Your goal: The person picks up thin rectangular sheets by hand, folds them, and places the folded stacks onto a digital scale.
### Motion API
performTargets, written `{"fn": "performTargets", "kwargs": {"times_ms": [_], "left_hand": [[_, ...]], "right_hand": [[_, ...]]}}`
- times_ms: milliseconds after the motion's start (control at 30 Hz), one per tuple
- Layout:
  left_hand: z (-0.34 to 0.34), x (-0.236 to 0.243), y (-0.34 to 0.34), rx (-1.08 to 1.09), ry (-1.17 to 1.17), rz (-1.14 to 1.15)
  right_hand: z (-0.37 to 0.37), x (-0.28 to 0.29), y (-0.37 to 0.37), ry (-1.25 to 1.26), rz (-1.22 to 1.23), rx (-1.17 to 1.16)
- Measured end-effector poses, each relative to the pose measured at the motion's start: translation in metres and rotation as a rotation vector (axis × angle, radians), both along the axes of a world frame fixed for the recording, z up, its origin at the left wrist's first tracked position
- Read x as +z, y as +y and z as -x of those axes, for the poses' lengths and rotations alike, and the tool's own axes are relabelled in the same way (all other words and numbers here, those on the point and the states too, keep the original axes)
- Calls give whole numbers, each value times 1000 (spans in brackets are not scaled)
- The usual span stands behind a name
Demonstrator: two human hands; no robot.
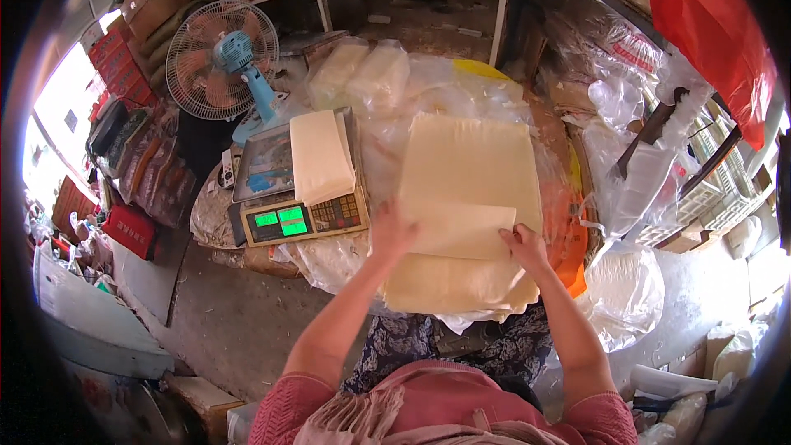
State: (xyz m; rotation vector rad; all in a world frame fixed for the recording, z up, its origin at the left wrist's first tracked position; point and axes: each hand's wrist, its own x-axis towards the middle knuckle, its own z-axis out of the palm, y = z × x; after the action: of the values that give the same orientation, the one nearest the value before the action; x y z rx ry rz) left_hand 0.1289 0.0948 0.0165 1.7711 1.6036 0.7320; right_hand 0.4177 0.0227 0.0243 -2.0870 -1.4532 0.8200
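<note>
A stack of large, thin, pale yellow sheets (470, 156) lies before me. The near part of the top sheet is turned back into a folded flap (461, 232). My right hand (523, 245) is closed in a pinch on the right end of this flap. At its left end is my left hand (394, 229), its fingers smeared by motion, so their grip is unclear. Left of the stack stands a digital scale (306, 218) with green lit displays and a metal pan (268, 166). A folded bundle of similar pale sheets (321, 155) rests on the pan.
Clear plastic bags with pale blocks (360, 70) sit behind the scale. A blue fan (235, 53) stands at the far left. Plastic bags (651, 173) hang by a rack on the right, beneath a red sheet (713, 33). A remote control (228, 168) lies beside the scale.
</note>
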Motion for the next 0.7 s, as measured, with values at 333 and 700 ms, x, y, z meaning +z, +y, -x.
{"fn": "performTargets", "kwargs": {"times_ms": [333,700], "left_hand": [[-35,-42,-14,-132,319,-354],[9,19,-34,128,-853,-27]], "right_hand": [[33,-24,15,-696,-323,443],[89,-18,-46,-253,-516,383]]}}
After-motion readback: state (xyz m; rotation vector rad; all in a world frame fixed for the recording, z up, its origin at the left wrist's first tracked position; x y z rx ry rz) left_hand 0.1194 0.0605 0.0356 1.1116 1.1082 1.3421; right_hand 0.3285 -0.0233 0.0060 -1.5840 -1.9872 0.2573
